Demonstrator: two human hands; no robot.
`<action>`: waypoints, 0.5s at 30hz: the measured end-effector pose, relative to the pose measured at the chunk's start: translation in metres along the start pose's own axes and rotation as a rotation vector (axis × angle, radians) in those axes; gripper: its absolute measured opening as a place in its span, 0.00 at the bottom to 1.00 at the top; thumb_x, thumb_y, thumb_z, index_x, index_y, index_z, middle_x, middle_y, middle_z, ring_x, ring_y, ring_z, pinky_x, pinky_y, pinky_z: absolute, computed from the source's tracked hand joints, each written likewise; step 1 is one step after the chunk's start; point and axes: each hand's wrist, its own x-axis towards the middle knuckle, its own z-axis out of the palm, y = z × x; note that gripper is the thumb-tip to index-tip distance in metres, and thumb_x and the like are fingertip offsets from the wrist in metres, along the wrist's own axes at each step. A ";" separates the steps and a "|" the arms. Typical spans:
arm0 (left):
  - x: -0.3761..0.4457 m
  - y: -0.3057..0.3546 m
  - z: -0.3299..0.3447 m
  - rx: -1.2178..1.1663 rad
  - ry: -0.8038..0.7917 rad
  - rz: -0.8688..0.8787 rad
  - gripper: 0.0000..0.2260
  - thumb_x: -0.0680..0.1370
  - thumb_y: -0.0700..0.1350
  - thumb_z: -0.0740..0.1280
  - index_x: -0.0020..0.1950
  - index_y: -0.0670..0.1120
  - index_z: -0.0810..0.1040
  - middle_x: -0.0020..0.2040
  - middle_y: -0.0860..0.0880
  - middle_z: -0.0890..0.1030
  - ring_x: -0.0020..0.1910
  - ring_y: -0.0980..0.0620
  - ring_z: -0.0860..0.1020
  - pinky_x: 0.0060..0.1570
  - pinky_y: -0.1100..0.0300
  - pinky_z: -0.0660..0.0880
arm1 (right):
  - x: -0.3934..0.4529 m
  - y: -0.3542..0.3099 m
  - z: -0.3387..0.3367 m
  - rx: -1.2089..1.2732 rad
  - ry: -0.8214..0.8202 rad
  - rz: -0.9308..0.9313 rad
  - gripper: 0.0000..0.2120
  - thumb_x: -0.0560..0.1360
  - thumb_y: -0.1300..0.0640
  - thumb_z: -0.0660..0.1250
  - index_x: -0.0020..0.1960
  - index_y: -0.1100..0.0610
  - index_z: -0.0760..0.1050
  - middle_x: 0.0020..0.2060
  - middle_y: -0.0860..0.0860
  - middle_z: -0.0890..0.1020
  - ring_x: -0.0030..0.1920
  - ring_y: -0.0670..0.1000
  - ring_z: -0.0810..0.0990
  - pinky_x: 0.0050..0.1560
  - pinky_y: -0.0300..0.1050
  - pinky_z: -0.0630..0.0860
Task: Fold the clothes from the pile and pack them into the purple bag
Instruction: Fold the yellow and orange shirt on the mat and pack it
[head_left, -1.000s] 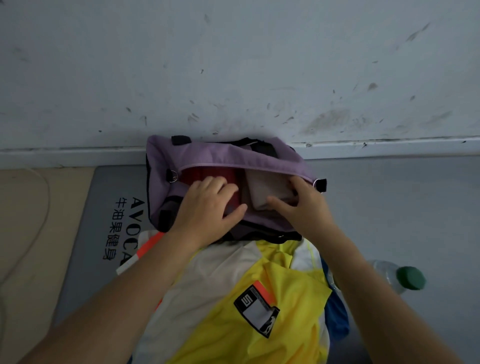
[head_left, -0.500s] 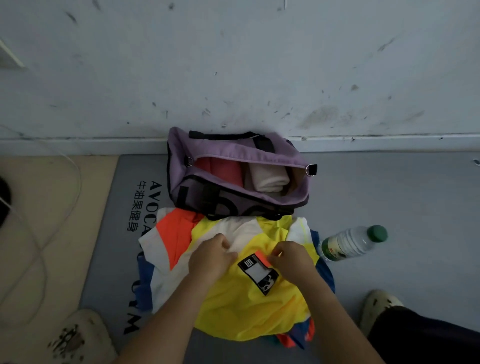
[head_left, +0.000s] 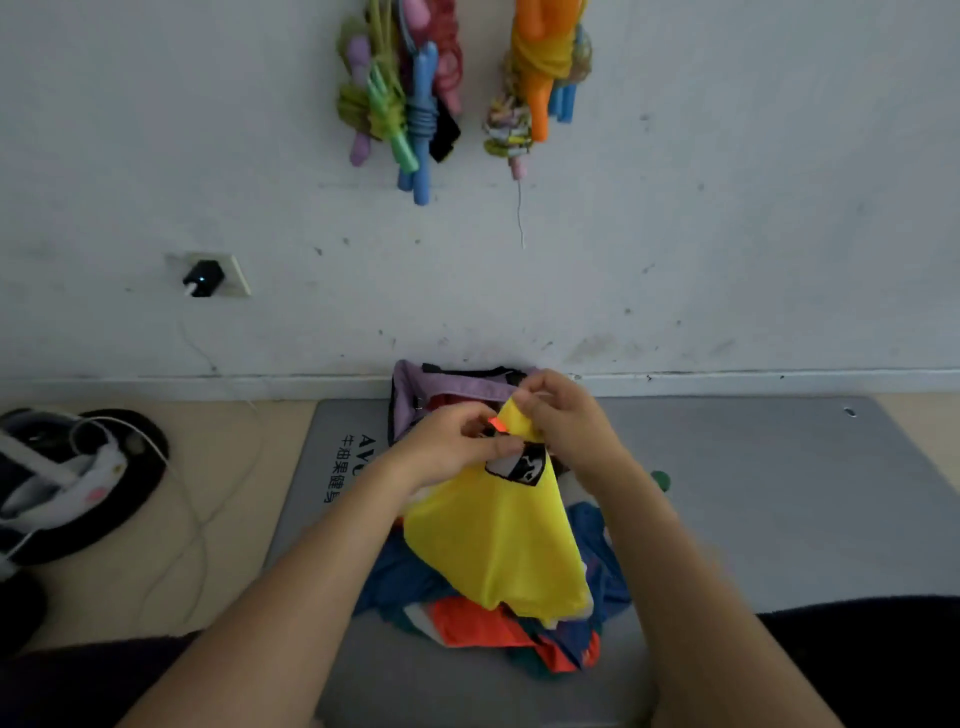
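At the far left I see a dark round object (head_left: 104, 483) on the tan floor with something white and grey lying across it; the frame edge cuts it off and I cannot make out what it is. A thin white cable (head_left: 192, 519) trails from there across the floor, and a black plug (head_left: 203, 278) sits in a wall socket above.

On the grey mat (head_left: 753, 493), printed lettering is partly covered by my left forearm. My left hand (head_left: 452, 449) has its fingers curled, pinching the top edge of a yellow garment (head_left: 498, 540) beside its black and white label (head_left: 519, 465). The garment hangs lifted in front of me, and its lower edge drapes over the pile of clothes (head_left: 493, 623), where blue, orange and dark green pieces show around it; most of the pile is hidden behind the yellow cloth.

The purple bag (head_left: 410, 395) stands against the wall beyond my hands, open at the top. I can see a strip of red inside, but my hands cover the rest of the opening.

My right hand (head_left: 563, 415) is also curled, pinching the garment's upper corner just in front of the bag. A green cap (head_left: 661, 480) peeks out past my right forearm. Coloured skipping ropes (head_left: 415, 104) hang on the wall above, cut off at the top.
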 end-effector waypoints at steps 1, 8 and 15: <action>-0.013 0.021 -0.008 0.025 0.010 0.035 0.12 0.72 0.58 0.74 0.49 0.52 0.81 0.44 0.54 0.83 0.47 0.56 0.81 0.45 0.63 0.72 | -0.009 -0.022 -0.004 0.027 -0.001 -0.037 0.07 0.80 0.60 0.64 0.43 0.55 0.74 0.32 0.48 0.76 0.29 0.43 0.72 0.31 0.35 0.69; -0.096 0.141 -0.047 -0.114 0.273 0.376 0.10 0.72 0.56 0.75 0.36 0.53 0.79 0.32 0.55 0.73 0.34 0.57 0.72 0.36 0.58 0.66 | -0.075 -0.141 -0.030 -0.153 -0.206 -0.163 0.26 0.72 0.36 0.66 0.55 0.58 0.79 0.46 0.53 0.84 0.47 0.53 0.83 0.48 0.52 0.77; -0.114 0.147 -0.051 -0.258 0.331 0.354 0.20 0.64 0.64 0.74 0.48 0.53 0.80 0.43 0.55 0.84 0.46 0.55 0.82 0.45 0.60 0.77 | -0.094 -0.142 -0.050 -0.082 -0.354 -0.149 0.19 0.75 0.43 0.68 0.59 0.54 0.80 0.53 0.53 0.85 0.53 0.55 0.84 0.57 0.56 0.79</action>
